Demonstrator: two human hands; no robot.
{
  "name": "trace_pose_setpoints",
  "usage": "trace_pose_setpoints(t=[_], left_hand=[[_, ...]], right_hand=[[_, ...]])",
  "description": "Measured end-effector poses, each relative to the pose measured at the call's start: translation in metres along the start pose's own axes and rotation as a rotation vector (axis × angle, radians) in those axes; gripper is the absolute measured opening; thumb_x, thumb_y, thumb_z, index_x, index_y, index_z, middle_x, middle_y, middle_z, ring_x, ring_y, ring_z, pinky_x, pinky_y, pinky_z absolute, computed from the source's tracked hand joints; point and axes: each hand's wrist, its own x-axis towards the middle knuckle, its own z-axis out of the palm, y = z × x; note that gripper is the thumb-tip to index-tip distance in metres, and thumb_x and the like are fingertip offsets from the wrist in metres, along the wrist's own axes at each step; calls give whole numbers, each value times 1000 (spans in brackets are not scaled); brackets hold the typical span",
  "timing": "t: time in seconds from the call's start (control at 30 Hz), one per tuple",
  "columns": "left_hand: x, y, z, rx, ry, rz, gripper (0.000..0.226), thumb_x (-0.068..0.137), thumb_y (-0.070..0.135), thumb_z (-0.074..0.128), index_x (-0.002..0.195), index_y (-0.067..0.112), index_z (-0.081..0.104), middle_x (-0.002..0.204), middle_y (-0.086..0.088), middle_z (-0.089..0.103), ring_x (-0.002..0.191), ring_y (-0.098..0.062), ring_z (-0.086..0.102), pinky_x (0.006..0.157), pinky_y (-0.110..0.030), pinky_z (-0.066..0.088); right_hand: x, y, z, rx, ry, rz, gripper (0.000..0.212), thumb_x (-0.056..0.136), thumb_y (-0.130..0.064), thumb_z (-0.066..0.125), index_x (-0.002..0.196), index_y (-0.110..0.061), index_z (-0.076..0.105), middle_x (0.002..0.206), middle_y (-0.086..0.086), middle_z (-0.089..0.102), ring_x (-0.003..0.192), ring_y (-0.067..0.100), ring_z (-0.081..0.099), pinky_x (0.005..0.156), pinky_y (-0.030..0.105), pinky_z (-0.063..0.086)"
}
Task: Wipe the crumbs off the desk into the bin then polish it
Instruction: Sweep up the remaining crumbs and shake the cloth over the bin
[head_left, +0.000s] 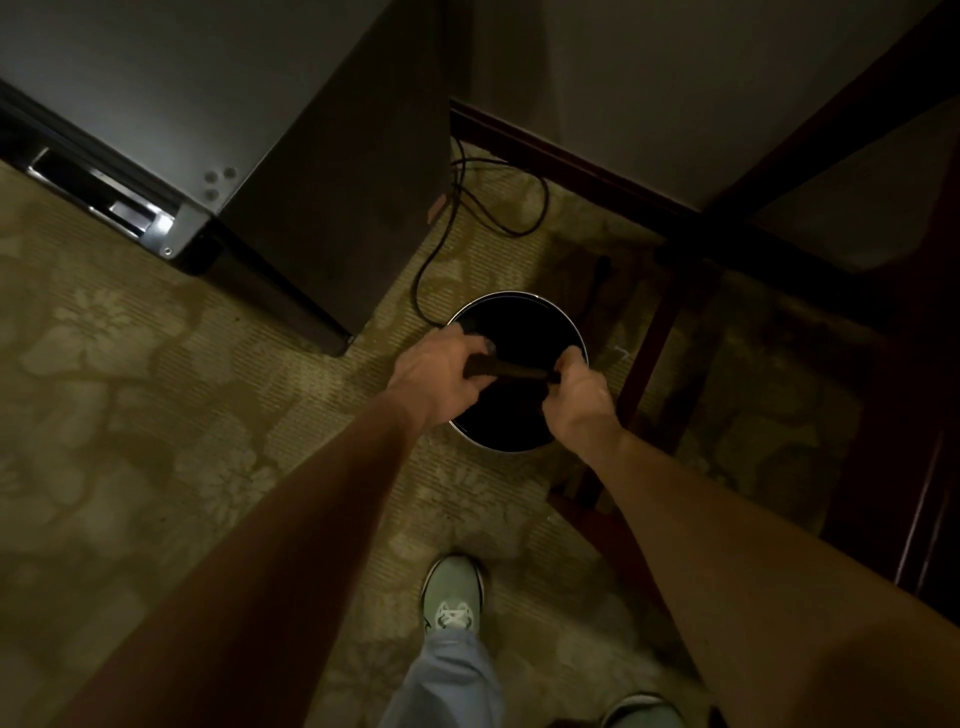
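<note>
A round black bin (561, 319) with a light rim stands on the carpet below me. Over its mouth both hands hold a dark cloth (511, 370) stretched between them. My left hand (436, 374) grips the cloth's left end and my right hand (579, 389) pinches its right end. The bin's inside is too dark to show any contents. The scene is dim and the cloth's colour is hard to tell.
A dark cabinet (322, 197) stands to the left of the bin. Black cables (467, 208) trail over the patterned carpet (156, 415) behind it. Dark wooden desk legs and rails (649, 364) rise on the right. My shoe (453, 597) is below.
</note>
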Motion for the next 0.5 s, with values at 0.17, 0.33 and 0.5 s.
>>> trace_pose_setpoints(t=[0.17,0.33,0.5], left_hand=[[8,2,8,-399,31,-258,23,92,40,77,89,33,56,94,6,62,96,-18,64,77,-28,49],[11,3,10,-428,23,-331,41,94,34,75,128,25,55,120,-4,67,115,-23,64,102,-42,54],[12,2,12,-424,79,-398,34,89,39,77,119,25,69,114,-4,73,113,-26,68,103,-44,54]], right_hand=[[4,-8,-8,306,78,163,34,100,-12,50,128,1,63,127,21,63,115,37,63,97,39,54],[6,-17,-11,515,144,215,35,106,-29,51,130,-6,59,124,12,64,114,29,63,104,46,54],[7,-12,-12,610,225,188,25,111,-17,42,130,-10,57,123,12,64,116,26,63,105,39,52]])
